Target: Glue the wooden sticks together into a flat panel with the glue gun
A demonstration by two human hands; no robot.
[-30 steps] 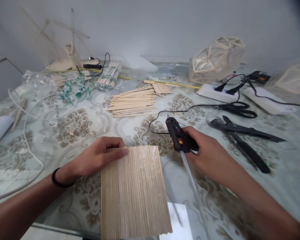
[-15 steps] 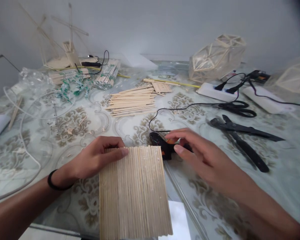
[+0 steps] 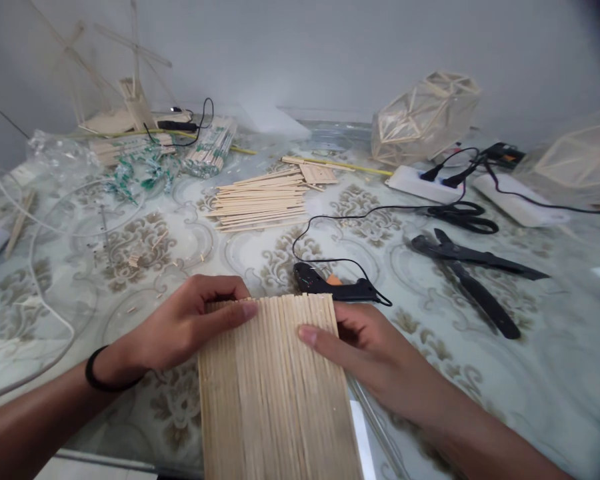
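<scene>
A flat panel of wooden sticks, laid side by side, is tilted toward me at the table's near edge. My left hand grips its far left edge, thumb on top and fingers behind. On the far right corner my right hand is closed too, its thumb pressed on the sticks and its fingers hidden underneath. Just beyond the panel lies a black glue gun on its side, touched by neither hand. A loose pile of wooden sticks rests farther back.
Black pliers and black-handled scissors lie at right. A white power strip with plugs stands behind them. Stick-built frames sit at the back right, packaged sticks at the back left. A white cable loops at left.
My right hand has left the glue gun, which now lies on the table, and has taken hold of the panel's right side. My left hand keeps its grip.
</scene>
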